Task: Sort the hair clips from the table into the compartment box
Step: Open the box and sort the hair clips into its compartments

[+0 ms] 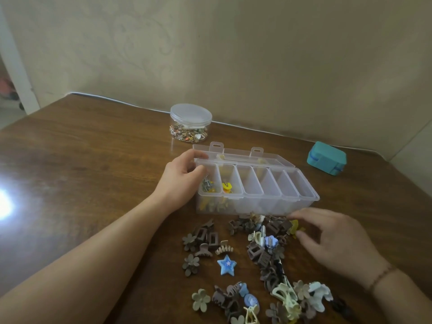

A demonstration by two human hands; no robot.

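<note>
A clear compartment box stands open mid-table, its lid folded back. Its two leftmost compartments hold a few clips, among them a yellow one; the other compartments look bare. My left hand grips the box's left end, thumb on the rim. Many hair clips lie in front of the box: brown claw clips, flower clips, a blue star clip, pale green ones. My right hand hovers over the pile's right side, fingers bent toward a yellow clip; it looks blurred.
A round clear jar with a lid, full of small charms, stands behind the box. A teal case sits at the back right. The wooden table meets a beige wall; a bright glare marks its left edge.
</note>
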